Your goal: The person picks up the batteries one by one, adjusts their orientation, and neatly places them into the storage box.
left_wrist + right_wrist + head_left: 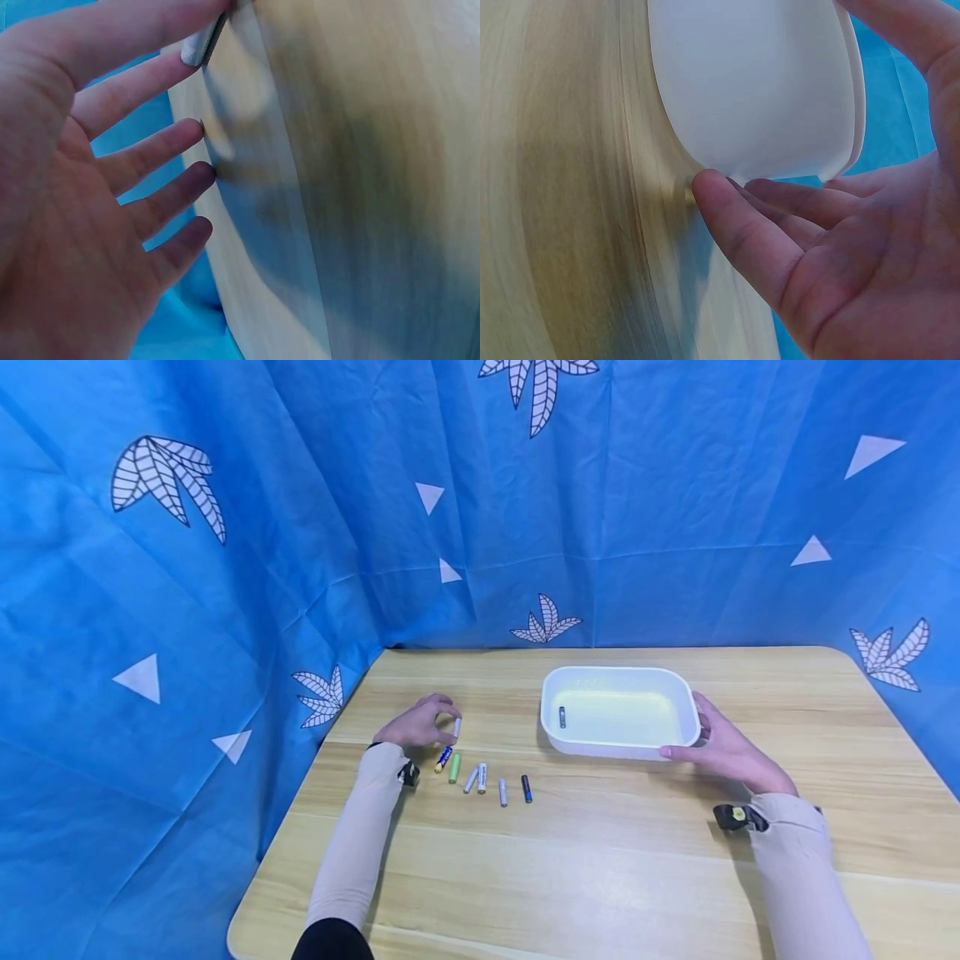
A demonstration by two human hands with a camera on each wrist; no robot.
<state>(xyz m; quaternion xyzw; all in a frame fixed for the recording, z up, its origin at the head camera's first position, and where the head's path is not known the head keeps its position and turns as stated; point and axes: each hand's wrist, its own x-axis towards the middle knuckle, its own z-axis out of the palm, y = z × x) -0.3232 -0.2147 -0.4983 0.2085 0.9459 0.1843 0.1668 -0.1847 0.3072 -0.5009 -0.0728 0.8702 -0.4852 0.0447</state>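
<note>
Thumb and index finger of my left hand pinch a small white battery at the left of the table; its other fingers are spread. In the left wrist view one end of that battery shows by the fingertips. Just below the hand lie a blue and gold battery and a green battery. My right hand grips the right end of a white plastic tub, thumb at the front corner and fingers round the end. One dark battery lies inside the tub, near its left wall.
More batteries lie in a loose row: two white ones side by side, a thin white one and a black and blue one. Behind the wooden table and along its left side hangs a blue patterned curtain.
</note>
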